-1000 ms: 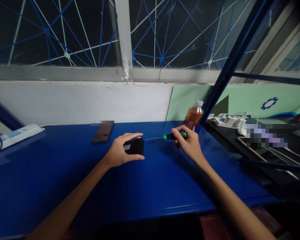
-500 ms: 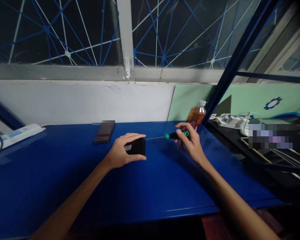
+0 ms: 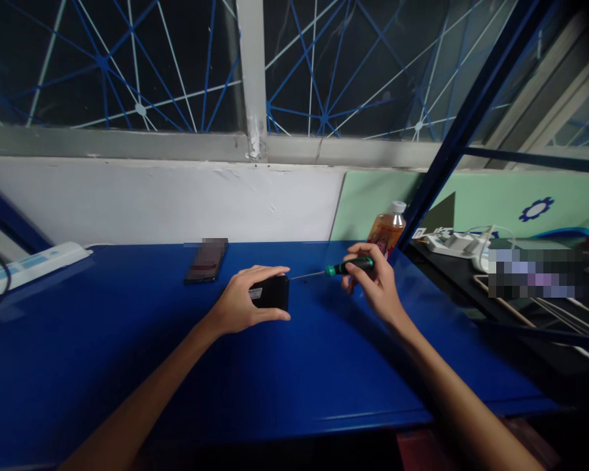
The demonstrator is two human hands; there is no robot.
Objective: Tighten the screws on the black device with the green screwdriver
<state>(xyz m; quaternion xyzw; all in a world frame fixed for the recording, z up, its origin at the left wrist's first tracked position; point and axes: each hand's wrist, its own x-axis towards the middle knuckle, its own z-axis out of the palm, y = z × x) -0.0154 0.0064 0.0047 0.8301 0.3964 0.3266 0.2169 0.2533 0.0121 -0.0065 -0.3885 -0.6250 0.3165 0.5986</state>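
Note:
My left hand grips a small black box-like device with a pale label, holding it down on the blue table. My right hand is closed on the green and black handle of a thin screwdriver. Its metal shaft points left, and the tip reaches the device's upper right corner.
A dark phone lies flat behind my left hand. A white power strip sits at the table's far left. An amber bottle with a white cap stands by a blue post. A side desk at right holds a white charger and cables.
The screwdriver handle has risen slightly and its tip has moved in against the device. My left hand keeps its hold on the device. The view has shifted a little.

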